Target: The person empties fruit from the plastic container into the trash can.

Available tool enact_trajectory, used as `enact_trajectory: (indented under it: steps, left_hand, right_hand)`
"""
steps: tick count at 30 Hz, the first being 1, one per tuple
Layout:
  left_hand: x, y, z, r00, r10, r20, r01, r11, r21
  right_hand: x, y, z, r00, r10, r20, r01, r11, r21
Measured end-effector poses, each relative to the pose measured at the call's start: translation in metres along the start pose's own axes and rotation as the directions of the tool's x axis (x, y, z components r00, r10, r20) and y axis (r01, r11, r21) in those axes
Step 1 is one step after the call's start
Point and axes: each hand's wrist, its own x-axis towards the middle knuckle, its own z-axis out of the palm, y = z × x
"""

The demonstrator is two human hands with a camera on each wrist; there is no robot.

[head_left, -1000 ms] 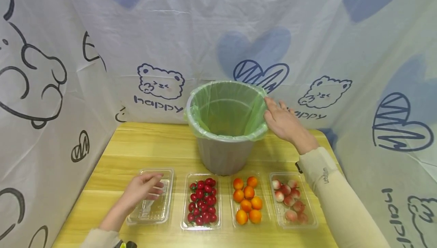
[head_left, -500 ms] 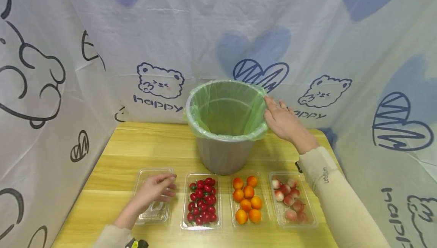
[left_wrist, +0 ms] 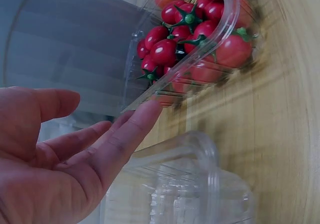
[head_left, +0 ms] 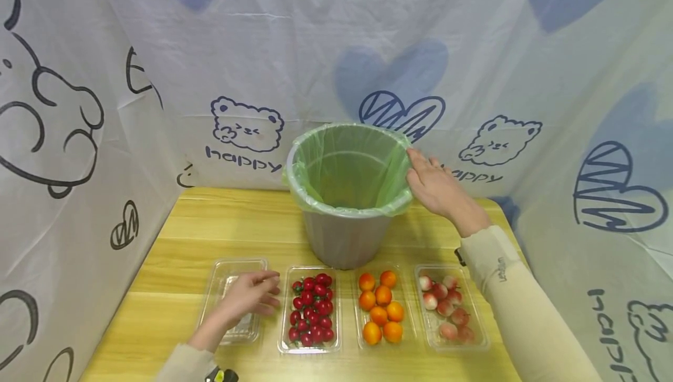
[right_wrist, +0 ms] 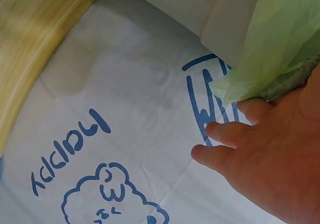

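Note:
In the head view my left hand [head_left: 249,298] hovers over the right edge of an empty clear plastic tray [head_left: 212,294]. Its fingers are loosely extended toward a clear box of cherry tomatoes [head_left: 310,311] and hold nothing. The left wrist view shows the fingertips close to the wall of that box [left_wrist: 187,71]. At the back my right hand [head_left: 436,186] rests at the right rim of a grey trash can [head_left: 344,242] lined with a green bag [head_left: 391,177]. In the right wrist view its fingers [right_wrist: 220,156] extend beside the hanging bag edge [right_wrist: 270,48].
Right of the tomatoes stand a clear box of small orange fruits [head_left: 382,315] and one of pinkish-red, pale fruits [head_left: 452,312]. All stand in a row on a wooden table [head_left: 247,224]. Printed white cloth [head_left: 294,66] hangs around the back and sides.
My left hand has moved right, from over the empty tray toward the cherry tomato box. The right hand has stayed at the trash can's rim.

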Motion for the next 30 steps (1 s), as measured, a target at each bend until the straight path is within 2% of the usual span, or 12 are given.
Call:
enact_trajectory:
  steps: [8, 21, 30]
  left_hand:
    - [0.001, -0.001, 0.011, 1.0, 0.008, -0.021, -0.008, 1.0, 0.01]
    - [0.002, -0.001, 0.029, 0.987, 0.0, -0.161, 0.013, 0.997, 0.078]
    - [0.003, -0.008, 0.035, 0.984, -0.027, -0.174, 0.041, 0.996, 0.077]
  right_hand:
    - [0.0, 0.0, 0.0, 1.0, 0.006, -0.01, -0.006, 1.0, 0.001]
    - [-0.001, 0.001, -0.001, 1.0, 0.006, -0.003, -0.006, 1.0, 0.011]
    - [-0.001, 0.0, -0.002, 1.0, 0.005, 0.014, -0.006, 1.0, 0.01]
